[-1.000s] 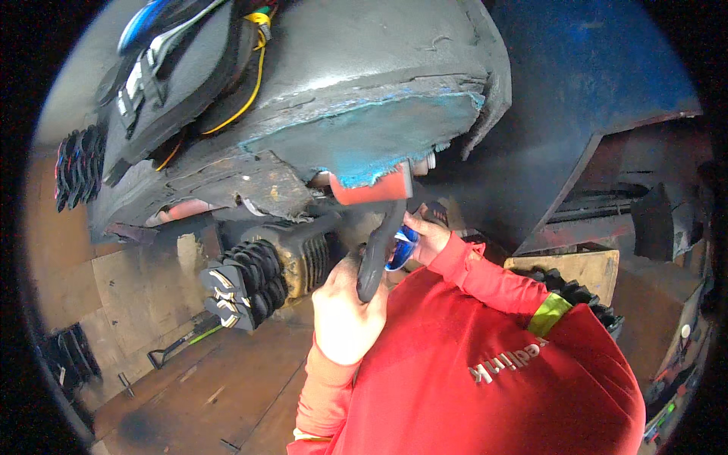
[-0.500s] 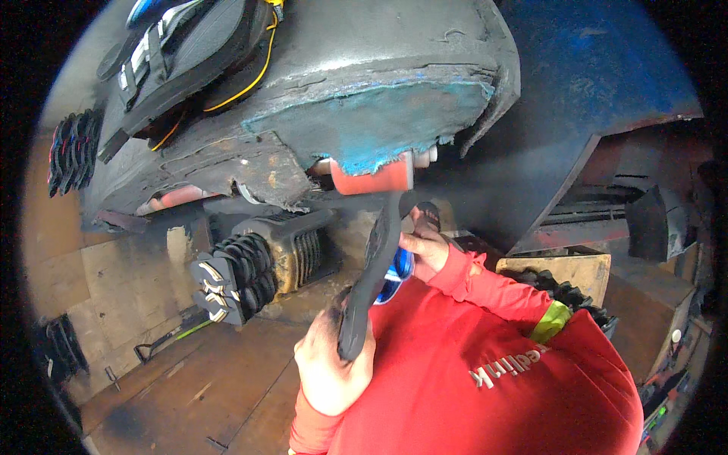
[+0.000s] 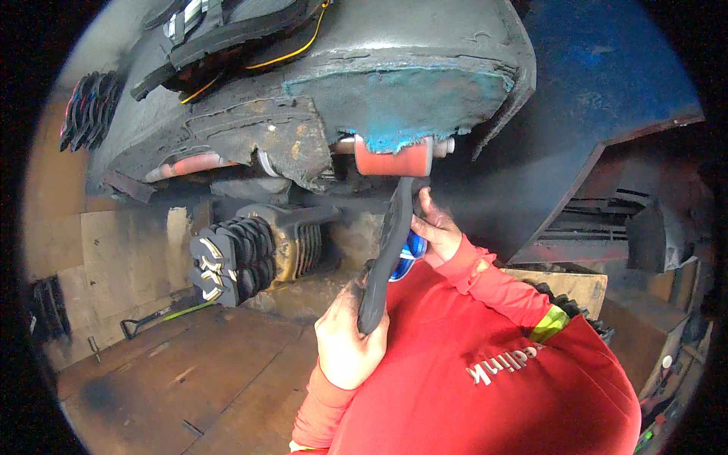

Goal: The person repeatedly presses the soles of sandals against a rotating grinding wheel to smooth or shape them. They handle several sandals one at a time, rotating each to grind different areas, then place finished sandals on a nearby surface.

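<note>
Both my hands hold one dark sandal [image 3: 385, 262] with blue straps, its thick sole edge turned up toward me. My left hand [image 3: 350, 334] is closed around the lower end. My right hand [image 3: 440, 231] grips the strap side near the upper end, fingers partly hidden behind the sandal. That upper end sits right at the underside of an orange-red roller [image 3: 394, 161] on the machine; I cannot tell whether they touch. A worn teal cloth flap [image 3: 417, 102] hangs over the roller's top.
More dark sandals [image 3: 235, 38] lie on the grey machine housing [image 3: 425, 34], beside a yellow cord. A second orange-red roller [image 3: 193, 165] shows at left. Below it, a stack of sandals [image 3: 235, 258] stands against a motor [image 3: 284, 246]. A blue panel [image 3: 599, 83] rises at right.
The view has shifted, so the machine sits higher and farther right in the picture. Both hands and the sandal also appear slightly higher and to the right. My grip stays on the sandal.
</note>
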### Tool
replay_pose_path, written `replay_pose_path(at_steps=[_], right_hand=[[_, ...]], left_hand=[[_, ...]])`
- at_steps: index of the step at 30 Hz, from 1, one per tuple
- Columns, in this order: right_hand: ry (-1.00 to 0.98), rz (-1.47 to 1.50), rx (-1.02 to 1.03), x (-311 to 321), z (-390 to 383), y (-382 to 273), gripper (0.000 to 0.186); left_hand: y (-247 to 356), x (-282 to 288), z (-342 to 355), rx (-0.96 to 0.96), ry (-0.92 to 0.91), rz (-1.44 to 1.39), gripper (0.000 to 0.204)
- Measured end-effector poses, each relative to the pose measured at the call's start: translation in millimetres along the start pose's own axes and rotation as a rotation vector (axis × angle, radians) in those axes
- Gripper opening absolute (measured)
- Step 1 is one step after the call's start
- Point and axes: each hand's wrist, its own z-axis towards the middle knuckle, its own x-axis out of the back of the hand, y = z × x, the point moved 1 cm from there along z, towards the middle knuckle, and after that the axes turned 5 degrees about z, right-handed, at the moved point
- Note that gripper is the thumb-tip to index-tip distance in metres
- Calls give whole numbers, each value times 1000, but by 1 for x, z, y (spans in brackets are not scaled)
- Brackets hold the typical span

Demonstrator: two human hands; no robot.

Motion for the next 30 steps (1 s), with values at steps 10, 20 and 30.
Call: replay_pose_path(at_steps=[10, 20, 30], right_hand=[[-36, -457, 214, -1, -7, 12, 94], [10, -1380, 457, 7, -2, 26, 91], [-123, -729, 183, -11, 12, 18, 149]], left_hand=[[-49, -17, -63, 177, -26, -123, 43], [-113, -105, 32, 99, -21, -691, 66], [-63, -92, 115, 137, -112, -327, 30]])
